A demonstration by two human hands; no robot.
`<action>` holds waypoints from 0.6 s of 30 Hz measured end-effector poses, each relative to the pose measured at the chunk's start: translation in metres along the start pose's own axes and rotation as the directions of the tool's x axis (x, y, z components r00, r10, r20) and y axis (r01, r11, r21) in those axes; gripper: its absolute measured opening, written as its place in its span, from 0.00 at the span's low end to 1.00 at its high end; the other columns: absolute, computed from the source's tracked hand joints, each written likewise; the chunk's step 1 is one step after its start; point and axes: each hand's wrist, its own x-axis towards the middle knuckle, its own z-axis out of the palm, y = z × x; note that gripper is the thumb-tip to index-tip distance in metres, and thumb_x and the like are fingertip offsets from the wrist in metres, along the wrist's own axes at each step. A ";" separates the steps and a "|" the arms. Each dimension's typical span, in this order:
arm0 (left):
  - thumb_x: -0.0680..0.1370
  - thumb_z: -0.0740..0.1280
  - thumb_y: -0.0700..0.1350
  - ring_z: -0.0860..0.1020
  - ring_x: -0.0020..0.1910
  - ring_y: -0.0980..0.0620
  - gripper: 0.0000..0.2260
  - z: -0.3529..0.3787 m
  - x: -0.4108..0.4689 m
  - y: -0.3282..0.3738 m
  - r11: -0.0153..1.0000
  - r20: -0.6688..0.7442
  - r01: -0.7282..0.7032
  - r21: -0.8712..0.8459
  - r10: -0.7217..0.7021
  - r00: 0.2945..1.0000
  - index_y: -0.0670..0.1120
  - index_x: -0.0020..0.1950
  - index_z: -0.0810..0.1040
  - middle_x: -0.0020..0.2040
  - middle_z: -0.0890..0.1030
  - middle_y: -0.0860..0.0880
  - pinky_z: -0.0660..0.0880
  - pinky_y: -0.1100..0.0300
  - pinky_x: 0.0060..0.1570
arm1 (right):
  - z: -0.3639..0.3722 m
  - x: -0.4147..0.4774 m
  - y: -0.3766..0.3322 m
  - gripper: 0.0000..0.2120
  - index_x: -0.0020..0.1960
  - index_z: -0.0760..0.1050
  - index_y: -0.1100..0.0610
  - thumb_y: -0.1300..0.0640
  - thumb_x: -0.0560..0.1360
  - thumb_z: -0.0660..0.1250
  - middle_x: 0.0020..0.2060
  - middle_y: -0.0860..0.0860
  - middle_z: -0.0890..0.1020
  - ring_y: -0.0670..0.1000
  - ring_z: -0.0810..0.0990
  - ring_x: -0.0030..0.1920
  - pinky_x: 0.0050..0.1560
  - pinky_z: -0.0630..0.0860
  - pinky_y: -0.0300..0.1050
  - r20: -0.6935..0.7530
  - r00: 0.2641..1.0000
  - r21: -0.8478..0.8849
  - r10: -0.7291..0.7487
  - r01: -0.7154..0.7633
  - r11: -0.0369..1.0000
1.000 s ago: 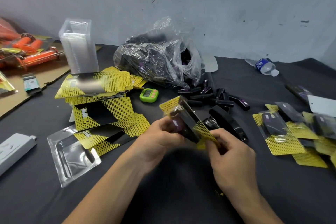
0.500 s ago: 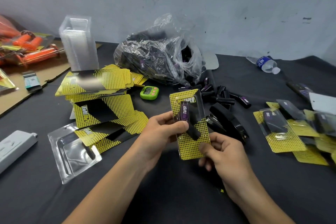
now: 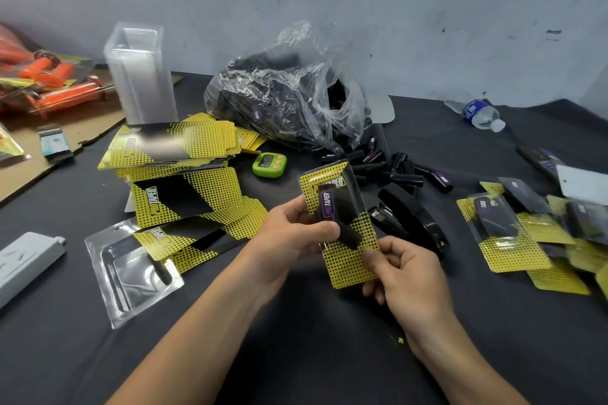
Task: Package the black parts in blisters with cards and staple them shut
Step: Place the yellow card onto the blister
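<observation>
Head view:
- The left hand (image 3: 292, 233) grips the filled blister pack (image 3: 348, 263) by its left edge, with the thumb laid across the black part (image 3: 332, 207) inside.
- The right hand (image 3: 404, 270) pinches the pack's lower right edge between thumb and fingers.
- The pack is held above the table (image 3: 296, 355), nearly upright with its printed face toward the camera, just beside the black stapler (image 3: 411, 217).
- No staple can be made out on the pack; its edges are judged not yet fastened.
- Risk: the right hand must release the pack to take the stapler. A one-handed hold could let the flaps spring apart, and the card or part could slide out.
- Risk: a staple driven too far inward could strike the part. A shifted card would be fixed crooked.
- Finished packs (image 3: 503, 233) lie well apart at the right; loose black parts (image 3: 394, 171) lie behind the stapler.
- Change: one second ago the pack was tilted, with its edge toward the camera. It now faces front, as it did half a second ago, and both hands keep their hold.
</observation>
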 end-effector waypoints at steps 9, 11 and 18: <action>0.79 0.69 0.36 0.86 0.55 0.43 0.12 0.000 0.004 0.000 0.993 -0.053 -0.007 -0.121 0.000 0.999 0.41 0.62 0.81 0.56 0.87 0.42 0.83 0.53 0.51 | -0.002 0.000 0.003 0.12 0.41 0.85 0.56 0.68 0.79 0.69 0.36 0.59 0.86 0.51 0.77 0.28 0.25 0.70 0.38 -0.011 1.000 0.074 0.023 -0.022 0.997; 0.78 0.69 0.33 0.86 0.52 0.46 0.13 0.000 0.004 -0.001 0.990 -0.040 -0.018 -0.141 0.012 0.999 0.41 0.62 0.81 0.53 0.87 0.44 0.82 0.57 0.48 | -0.003 0.001 0.003 0.13 0.40 0.85 0.55 0.69 0.78 0.69 0.36 0.60 0.86 0.50 0.77 0.28 0.24 0.70 0.38 -0.010 0.999 0.090 0.034 -0.033 0.995; 0.69 0.72 0.30 0.85 0.50 0.49 0.26 0.001 0.002 0.003 0.985 -0.097 -0.113 -0.131 0.101 0.990 0.48 0.64 0.80 0.50 0.87 0.49 0.83 0.57 0.51 | -0.004 -0.004 -0.003 0.14 0.44 0.86 0.47 0.65 0.77 0.72 0.35 0.51 0.87 0.45 0.78 0.29 0.29 0.72 0.35 -0.084 0.994 -0.062 -0.066 0.060 0.996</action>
